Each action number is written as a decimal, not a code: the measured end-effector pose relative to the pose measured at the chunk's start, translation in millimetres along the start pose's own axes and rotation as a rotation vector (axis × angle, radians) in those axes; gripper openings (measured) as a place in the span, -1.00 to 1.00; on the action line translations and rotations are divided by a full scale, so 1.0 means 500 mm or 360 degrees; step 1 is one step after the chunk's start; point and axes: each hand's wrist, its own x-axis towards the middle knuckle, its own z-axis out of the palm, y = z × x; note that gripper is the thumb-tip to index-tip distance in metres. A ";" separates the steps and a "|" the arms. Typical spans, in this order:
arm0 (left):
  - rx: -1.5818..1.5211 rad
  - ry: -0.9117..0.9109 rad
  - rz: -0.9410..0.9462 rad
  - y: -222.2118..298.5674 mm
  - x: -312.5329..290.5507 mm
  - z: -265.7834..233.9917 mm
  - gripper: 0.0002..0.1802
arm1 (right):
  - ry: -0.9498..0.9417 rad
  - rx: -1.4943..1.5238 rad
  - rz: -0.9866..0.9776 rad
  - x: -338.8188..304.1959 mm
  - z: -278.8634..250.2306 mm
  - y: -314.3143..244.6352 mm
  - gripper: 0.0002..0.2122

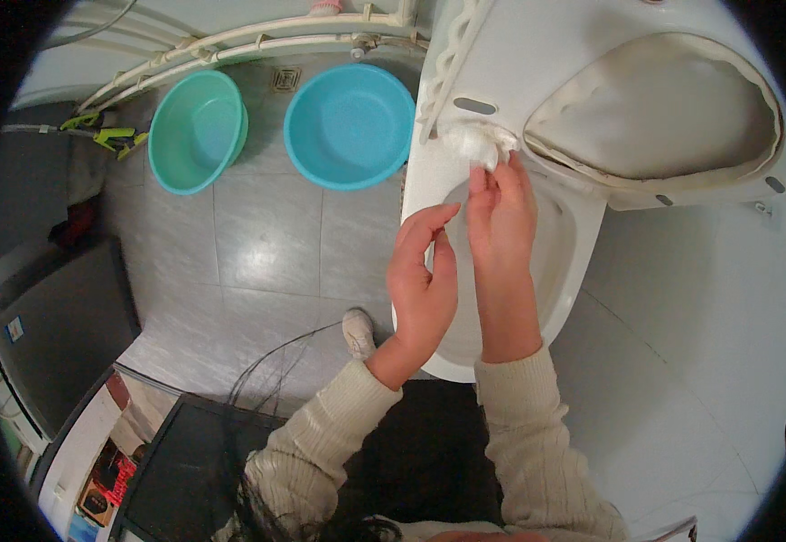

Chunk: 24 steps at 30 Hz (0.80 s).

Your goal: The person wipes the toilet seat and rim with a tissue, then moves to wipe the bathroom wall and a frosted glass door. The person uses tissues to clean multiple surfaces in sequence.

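Note:
My right hand [506,203] reaches forward over a white toilet bowl [560,303], fingers closed on a crumpled white wad [474,144], tissue or soft cloth. The wad rests against white plastic at the back left of the bowl, near a grey oval pad. My left hand [425,285] hovers over the bowl's left rim, fingers loosely bent with a gap to the thumb, nothing visible in it. Beyond the bowl stands what looks like the raised toilet seat [574,194], with cream fabric [763,77] around its opening.
A green basin [199,131] and a blue basin [350,126] sit on the grey tiled floor, left of the toilet. Pale pipes [257,36] run along the wall behind them. Dark cabinets [63,334] line the left side. A light shoe [358,332] shows below my left hand.

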 end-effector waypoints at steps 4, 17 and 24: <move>-0.0141 -0.0005 -0.0020 -0.003 0.021 0.015 -0.62 | 0.0120 0.0148 0.0004 0.011 0.047 0.001 -0.68; 0.0091 -0.0094 0.0100 0.006 0.058 0.022 -0.63 | 0.0258 0.0111 0.0222 0.073 0.034 0.039 -0.79; -0.0013 -0.0290 0.0246 0.042 0.059 0.034 -0.54 | 0.0177 0.0155 0.0446 0.082 0.020 -0.014 -0.77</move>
